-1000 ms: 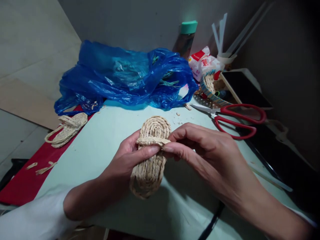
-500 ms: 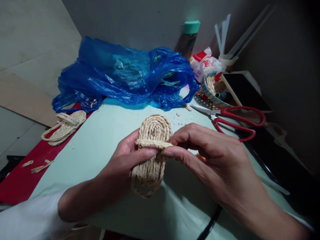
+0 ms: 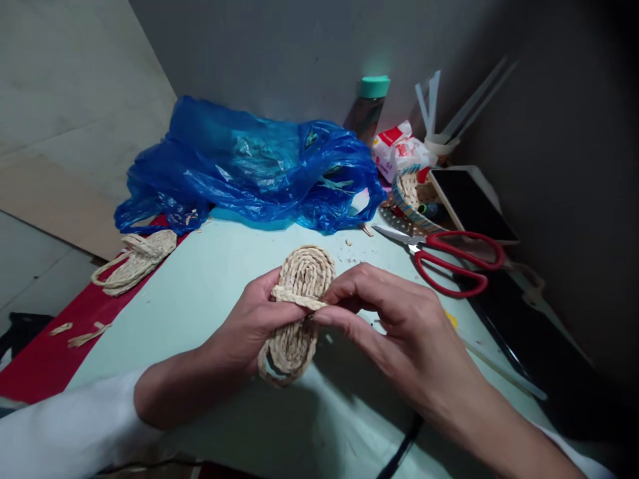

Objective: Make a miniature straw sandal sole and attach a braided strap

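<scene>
A small woven straw slipper (image 3: 305, 266), its sole coiled from braid in a long oval, is held over the table. My left hand (image 3: 257, 316) is closed round its left side, the thumb lying on top below a braided strap (image 3: 297, 297) that crosses the sole. At the strap's right end, my right hand (image 3: 394, 319) pinches the braid between thumb and forefinger. A loose loop of braid (image 3: 272, 372) hangs at the slipper's lower left. Another straw slipper (image 3: 142, 259), with a strap and a loop, lies on the red cloth at the left.
A blue plastic bag (image 3: 239, 173) lies along the back of the pale table (image 3: 214, 266). Red-handled scissors (image 3: 449, 259) rest at the right, near a basket (image 3: 409, 193), a dark-screened device (image 3: 474, 203) and a bottle (image 3: 369, 106). Straw scraps (image 3: 87, 336) lie on the red cloth (image 3: 40, 366).
The view has shifted, so the background sits lower. Both hands still hold the slipper; the strap now slopes down to the right, and my right hand appears further left.
</scene>
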`<state>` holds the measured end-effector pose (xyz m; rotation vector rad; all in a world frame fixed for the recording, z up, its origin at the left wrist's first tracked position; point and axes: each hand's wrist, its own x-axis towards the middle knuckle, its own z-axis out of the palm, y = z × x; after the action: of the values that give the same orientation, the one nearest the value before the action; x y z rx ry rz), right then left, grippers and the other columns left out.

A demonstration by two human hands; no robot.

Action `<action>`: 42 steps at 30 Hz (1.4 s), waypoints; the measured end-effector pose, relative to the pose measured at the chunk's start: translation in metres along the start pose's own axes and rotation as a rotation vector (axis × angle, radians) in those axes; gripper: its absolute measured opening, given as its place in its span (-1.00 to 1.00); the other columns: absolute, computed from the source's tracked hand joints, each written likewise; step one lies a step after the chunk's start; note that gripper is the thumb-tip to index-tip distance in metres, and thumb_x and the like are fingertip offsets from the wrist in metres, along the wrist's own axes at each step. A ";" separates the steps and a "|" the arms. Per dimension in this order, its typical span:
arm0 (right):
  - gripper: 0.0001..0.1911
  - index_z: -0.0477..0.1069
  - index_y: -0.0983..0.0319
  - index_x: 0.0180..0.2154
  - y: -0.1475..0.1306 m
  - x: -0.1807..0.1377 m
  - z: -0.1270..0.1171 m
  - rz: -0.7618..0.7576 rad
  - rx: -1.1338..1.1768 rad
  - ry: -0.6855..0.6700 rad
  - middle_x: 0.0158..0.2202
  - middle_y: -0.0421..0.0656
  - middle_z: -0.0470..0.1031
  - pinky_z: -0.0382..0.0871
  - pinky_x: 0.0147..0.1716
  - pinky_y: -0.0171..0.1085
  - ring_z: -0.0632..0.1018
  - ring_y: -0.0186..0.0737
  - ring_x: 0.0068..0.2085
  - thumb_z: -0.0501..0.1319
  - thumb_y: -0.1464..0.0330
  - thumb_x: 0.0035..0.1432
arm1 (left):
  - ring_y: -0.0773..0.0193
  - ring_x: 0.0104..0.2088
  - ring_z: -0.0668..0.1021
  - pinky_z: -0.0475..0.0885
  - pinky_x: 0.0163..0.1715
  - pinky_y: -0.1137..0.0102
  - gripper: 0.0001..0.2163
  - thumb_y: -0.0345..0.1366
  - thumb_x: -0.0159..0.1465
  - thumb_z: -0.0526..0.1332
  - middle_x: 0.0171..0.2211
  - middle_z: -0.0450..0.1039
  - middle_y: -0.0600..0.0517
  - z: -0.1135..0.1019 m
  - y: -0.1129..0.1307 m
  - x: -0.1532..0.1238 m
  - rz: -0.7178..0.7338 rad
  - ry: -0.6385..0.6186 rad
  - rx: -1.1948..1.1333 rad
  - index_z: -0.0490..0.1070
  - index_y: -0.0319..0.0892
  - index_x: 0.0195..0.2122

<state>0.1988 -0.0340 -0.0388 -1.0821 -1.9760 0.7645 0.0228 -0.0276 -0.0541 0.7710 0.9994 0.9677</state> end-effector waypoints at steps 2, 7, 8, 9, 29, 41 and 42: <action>-0.89 0.45 0.19 -0.27 -0.001 0.003 -0.005 0.117 0.092 0.033 -0.35 -0.20 0.53 0.38 -0.39 -0.35 0.54 -0.30 -0.38 0.24 0.29 0.29 | 0.23 -0.33 0.57 0.46 -0.26 0.40 -0.72 -0.48 0.05 0.37 -0.33 0.57 0.00 0.000 0.003 0.002 -0.024 0.006 -0.053 0.51 -0.22 -0.18; -0.84 0.39 0.22 -0.24 0.006 0.010 -0.010 0.341 0.344 0.054 -0.46 -0.22 0.50 0.38 -0.48 -0.36 0.55 -0.30 -0.46 0.20 0.25 0.28 | 0.27 -0.40 0.56 0.45 -0.35 0.43 -0.72 -0.49 0.01 0.38 -0.40 0.56 0.02 0.000 0.013 0.002 -0.045 0.077 -0.089 0.52 -0.21 -0.22; -0.83 0.39 0.22 -0.28 0.008 0.011 -0.008 0.362 0.379 0.008 -0.47 -0.22 0.48 0.37 -0.48 -0.37 0.54 -0.31 -0.46 0.20 0.25 0.27 | 0.28 -0.41 0.56 0.45 -0.36 0.44 -0.73 -0.49 0.00 0.38 -0.41 0.55 0.03 0.000 0.014 0.002 -0.042 0.076 -0.097 0.52 -0.21 -0.24; -0.82 0.38 0.23 -0.31 0.011 0.012 -0.006 0.376 0.413 -0.045 -0.47 -0.22 0.47 0.37 -0.47 -0.37 0.53 -0.31 -0.46 0.20 0.25 0.27 | 0.29 -0.41 0.56 0.45 -0.36 0.45 -0.74 -0.49 0.00 0.38 -0.41 0.56 0.03 0.000 0.015 0.001 -0.036 0.074 -0.104 0.53 -0.21 -0.25; -0.90 0.29 0.21 -0.31 0.014 0.007 0.009 0.488 0.789 -0.161 -0.55 -0.29 0.40 0.32 -0.49 -0.39 0.42 -0.39 -0.53 0.16 0.35 0.26 | 0.12 -0.33 0.65 0.53 -0.27 0.33 -0.67 -0.45 0.08 0.37 -0.24 0.62 -0.10 -0.003 0.006 0.004 -0.046 -0.024 -0.046 0.49 -0.25 -0.09; -0.82 0.26 0.23 -0.37 0.019 0.008 0.013 0.481 0.735 -0.196 -0.54 -0.29 0.44 0.35 -0.52 -0.41 0.49 -0.42 -0.57 0.15 0.35 0.31 | 0.21 -0.43 0.59 0.48 -0.40 0.37 -0.80 -0.42 0.18 0.32 -0.39 0.56 -0.04 -0.006 -0.002 0.005 -0.051 -0.088 0.011 0.46 -0.23 -0.16; -0.82 0.28 0.23 -0.37 0.018 0.008 0.011 0.475 0.722 -0.199 -0.52 -0.28 0.45 0.36 -0.52 -0.40 0.49 -0.42 -0.57 0.16 0.33 0.30 | 0.20 -0.43 0.59 0.49 -0.39 0.35 -0.81 -0.44 0.17 0.31 -0.39 0.55 -0.06 -0.005 -0.001 0.005 -0.067 -0.085 -0.017 0.46 -0.24 -0.17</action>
<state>0.1941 -0.0202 -0.0560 -1.0405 -1.3813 1.7301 0.0194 -0.0228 -0.0581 0.7533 0.9364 0.8777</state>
